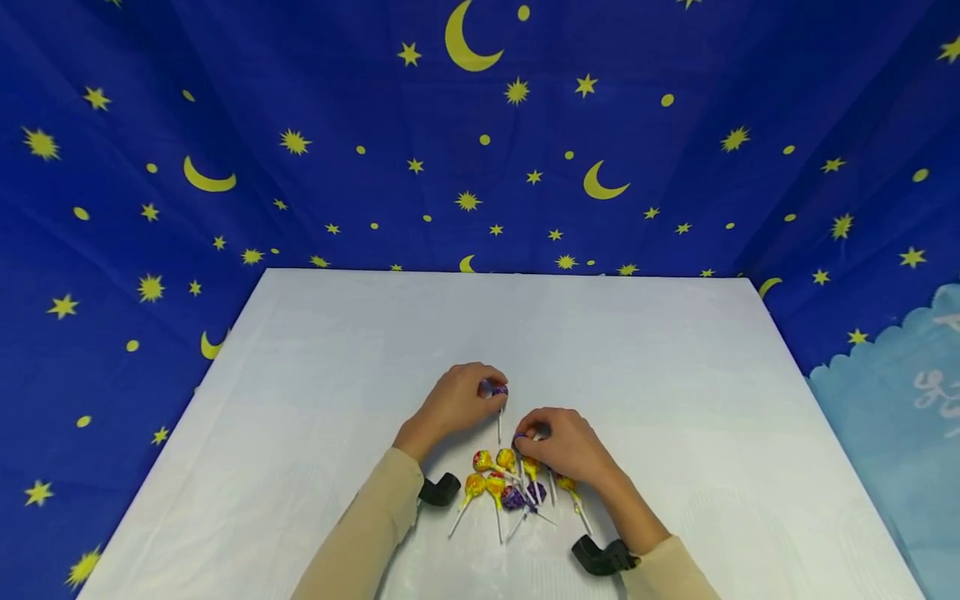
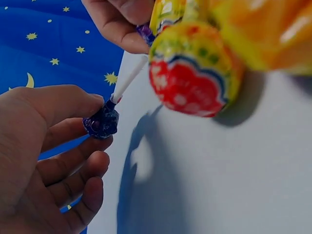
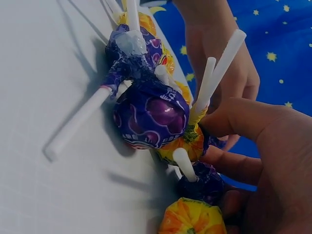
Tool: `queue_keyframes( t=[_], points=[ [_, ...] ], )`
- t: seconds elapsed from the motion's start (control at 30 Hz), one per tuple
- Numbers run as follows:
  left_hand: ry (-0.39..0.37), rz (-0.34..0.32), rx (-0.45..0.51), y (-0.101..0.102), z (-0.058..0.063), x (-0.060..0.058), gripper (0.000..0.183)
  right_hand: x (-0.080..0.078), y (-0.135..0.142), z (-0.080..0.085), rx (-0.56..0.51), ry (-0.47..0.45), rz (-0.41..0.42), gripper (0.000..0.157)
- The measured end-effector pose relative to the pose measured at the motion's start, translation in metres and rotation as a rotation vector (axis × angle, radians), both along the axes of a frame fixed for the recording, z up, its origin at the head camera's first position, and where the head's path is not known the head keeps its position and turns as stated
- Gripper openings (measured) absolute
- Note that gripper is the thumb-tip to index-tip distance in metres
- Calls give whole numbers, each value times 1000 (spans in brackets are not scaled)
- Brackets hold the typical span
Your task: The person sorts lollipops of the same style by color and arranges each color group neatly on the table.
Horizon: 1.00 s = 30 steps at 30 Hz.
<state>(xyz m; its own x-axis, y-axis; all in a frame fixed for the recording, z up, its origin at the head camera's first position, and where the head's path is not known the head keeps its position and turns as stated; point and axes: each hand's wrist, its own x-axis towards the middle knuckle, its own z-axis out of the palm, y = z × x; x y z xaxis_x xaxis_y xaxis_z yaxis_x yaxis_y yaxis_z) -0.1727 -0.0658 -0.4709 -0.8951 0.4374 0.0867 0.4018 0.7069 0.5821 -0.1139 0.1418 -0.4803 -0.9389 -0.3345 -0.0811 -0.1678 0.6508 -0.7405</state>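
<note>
My left hand (image 1: 459,398) pinches a purple-wrapped lollipop (image 2: 101,123) by its head between thumb and fingertips. That lollipop's white stick (image 1: 500,427) points back toward me. To its right and a little nearer, my right hand (image 1: 567,443) holds another purple lollipop (image 1: 519,440) in its fingertips, partly hidden by the fingers. Just below the hands lies a loose group of lollipops, among them yellow ones (image 1: 474,485) and purple ones (image 1: 512,498), with sticks at various angles. One yellow lollipop (image 1: 567,483) lies partly under my right hand.
The lollipops lie near the front middle of a table with a white cover (image 1: 637,358). A blue curtain (image 1: 360,100) with yellow moons and stars hangs behind and at the sides. Black wrist mounts (image 1: 440,490) sit on both wrists. A light-blue panel (image 1: 900,392) stands at the right.
</note>
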Motion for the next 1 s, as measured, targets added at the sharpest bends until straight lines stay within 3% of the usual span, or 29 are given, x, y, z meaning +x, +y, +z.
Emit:
queue_keyframes(
  t=[0.67,1.0],
  points=[
    [-22,15,5,13,1,-37,22,0,0,-4,-21,3,-8,4],
    [-12,50,25,20,-4,-63,23,1,1,-4,-30,-2,-5,5]
  ],
)
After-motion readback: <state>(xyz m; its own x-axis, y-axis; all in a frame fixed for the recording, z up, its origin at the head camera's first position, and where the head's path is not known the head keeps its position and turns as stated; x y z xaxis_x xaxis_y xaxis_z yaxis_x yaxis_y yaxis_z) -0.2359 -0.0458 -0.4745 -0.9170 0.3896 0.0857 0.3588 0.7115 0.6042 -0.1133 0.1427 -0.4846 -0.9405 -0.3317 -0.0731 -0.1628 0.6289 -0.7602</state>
